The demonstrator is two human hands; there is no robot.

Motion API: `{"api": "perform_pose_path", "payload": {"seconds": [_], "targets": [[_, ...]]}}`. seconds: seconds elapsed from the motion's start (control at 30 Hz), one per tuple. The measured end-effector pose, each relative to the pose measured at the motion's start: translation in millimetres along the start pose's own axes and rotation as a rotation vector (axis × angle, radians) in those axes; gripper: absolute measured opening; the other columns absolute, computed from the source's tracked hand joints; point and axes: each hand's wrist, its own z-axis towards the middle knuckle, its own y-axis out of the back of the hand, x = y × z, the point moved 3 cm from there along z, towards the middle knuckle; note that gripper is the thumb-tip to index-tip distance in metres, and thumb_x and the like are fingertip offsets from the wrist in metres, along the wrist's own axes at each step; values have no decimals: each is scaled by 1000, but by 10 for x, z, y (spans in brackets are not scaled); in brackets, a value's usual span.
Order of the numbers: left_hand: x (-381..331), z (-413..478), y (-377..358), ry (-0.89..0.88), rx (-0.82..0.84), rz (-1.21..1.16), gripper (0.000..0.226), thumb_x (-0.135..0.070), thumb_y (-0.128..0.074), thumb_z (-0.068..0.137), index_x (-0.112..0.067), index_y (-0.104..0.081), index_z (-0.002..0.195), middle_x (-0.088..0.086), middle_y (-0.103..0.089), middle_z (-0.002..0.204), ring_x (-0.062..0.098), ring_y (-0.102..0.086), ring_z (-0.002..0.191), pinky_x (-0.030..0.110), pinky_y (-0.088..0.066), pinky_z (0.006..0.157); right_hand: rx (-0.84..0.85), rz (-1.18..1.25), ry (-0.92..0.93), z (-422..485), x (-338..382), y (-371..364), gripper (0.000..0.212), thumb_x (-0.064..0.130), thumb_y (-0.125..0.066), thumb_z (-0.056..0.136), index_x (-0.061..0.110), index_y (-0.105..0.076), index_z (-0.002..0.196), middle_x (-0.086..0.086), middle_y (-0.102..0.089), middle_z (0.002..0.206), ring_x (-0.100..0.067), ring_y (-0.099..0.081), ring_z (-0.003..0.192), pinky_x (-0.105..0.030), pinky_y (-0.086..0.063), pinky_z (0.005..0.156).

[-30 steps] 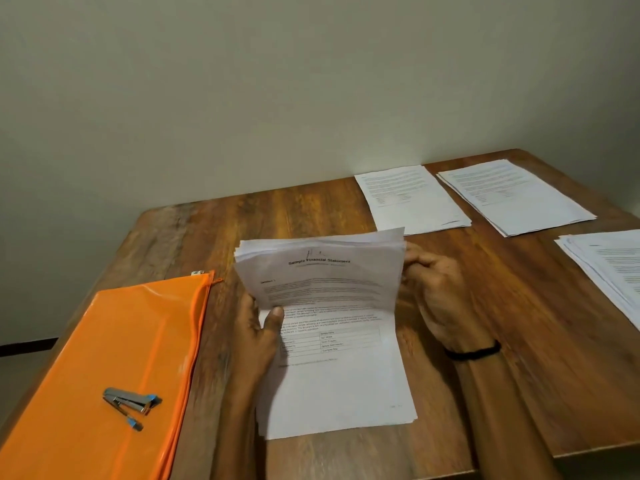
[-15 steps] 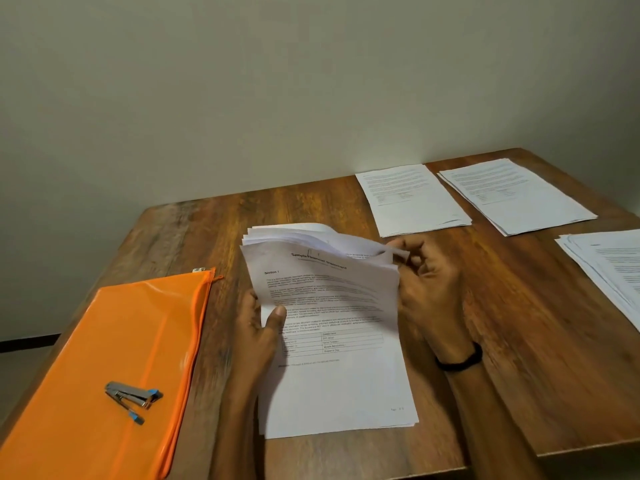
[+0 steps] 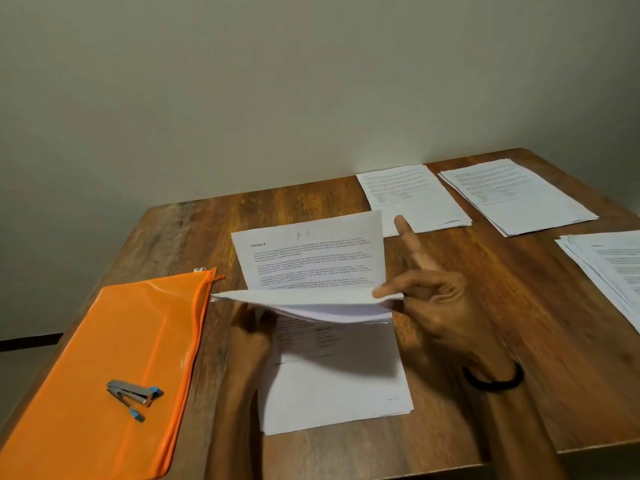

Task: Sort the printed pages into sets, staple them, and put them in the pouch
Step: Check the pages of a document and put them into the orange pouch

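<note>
Right hand [image 3: 440, 306] pinches the lifted pages [image 3: 304, 302] at their right edge. Left hand [image 3: 251, 325] lies beneath them, blurred: grip indeterminable.

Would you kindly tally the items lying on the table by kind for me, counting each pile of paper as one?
Paper piles: 4 (near pile, left far pile, right far pile, right-edge pile)
Orange pouch: 1
Stapler: 1
Total: 6
</note>
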Motion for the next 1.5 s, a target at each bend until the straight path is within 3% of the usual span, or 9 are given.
{"api": "perform_pose_path", "payload": {"seconds": [0.03, 0.1, 0.2, 0.27, 0.33, 0.43, 0.67, 1.0, 1.5], "targets": [[-43, -11, -1, -26, -5, 4, 39, 2, -51, 100, -11, -48, 136, 0, -52, 125, 7, -51, 110, -11, -29, 69, -35, 22, -21, 13, -6, 7, 20, 12, -77, 84, 20, -77, 103, 3, -24, 164, -6, -35, 145, -35, -54, 98], [-110, -18, -1, -74, -5, 0, 39, 1, -55, 98, -6, -50, 137, -8, -50, 122, -15, -50, 91, -10, -31, 71, -162, 51, -151, 31, -128, 50, 65, 56, -77, 76, 31, -61, 134, 2, -38, 159, -14, -42, 142, -39, -54, 100], [-173, -8, -11, -125, 20, -70, 39, 4, -56, 97, -2, -52, 136, -13, -60, 117, -26, -54, 94, -5, -40, 73, -214, 100, -358, 66, -333, 82, 96, 85, -58, 70, 32, -40, 148, -4, -60, 139, -26, -62, 123, -53, -54, 97], [-204, 50, -13, -127, 32, -114, 35, 4, -55, 98, -3, -52, 132, -9, -64, 117, -16, -61, 98, 3, -47, 74, -159, 93, -372, 68, -354, 46, 77, 76, -49, 85, 24, -47, 142, -9, -68, 125, -33, -68, 112, -58, -55, 93], [-287, 100, -37, -168, 28, -113, 33, 2, -54, 99, -4, -50, 131, -1, -65, 120, -10, -63, 101, 7, -49, 76, -199, 113, -326, 80, -310, 17, 47, 44, -56, 98, 12, -55, 133, -10, -71, 120, -34, -69, 108, -52, -58, 89], [-448, 109, -81, -233, 14, -88, 33, -6, -51, 102, -7, -44, 134, 1, -62, 121, -17, -59, 98, 3, -46, 75, -275, 60, -186, 131, -221, 29, 31, 12, -60, 98, 4, -56, 127, -8, -72, 118, -27, -71, 107, -47, -60, 87], [-458, 18, -252, -261, -71, -140, 48, -5, -48, 103, -4, -27, 145, 5, -50, 134, -23, -50, 105, 0, -41, 82, -321, -123, -105, 93, -269, 24, 38, 19, -57, 101, 13, -45, 137, 2, -65, 128, -16, -65, 116, -46, -58, 92], [-351, -124, -415, -148, -149, -271, 23, -8, -37, 107, -12, -38, 130, -12, -57, 109, -17, -60, 91, 7, -48, 70, -295, -255, -74, -145, -357, -30, 30, 23, -47, 106, 22, -43, 135, 13, -57, 133, -8, -57, 125, -40, -56, 97], [-207, -81, -423, -182, -161, -181, 24, -13, -33, 109, -11, -39, 131, -17, -55, 111, -15, -57, 97, 3, -44, 73, -371, -171, -142, -181, -375, -67, 18, 19, -48, 104, 36, -46, 110, 19, -64, 110, -3, -67, 103, -24, -60, 74]]}}
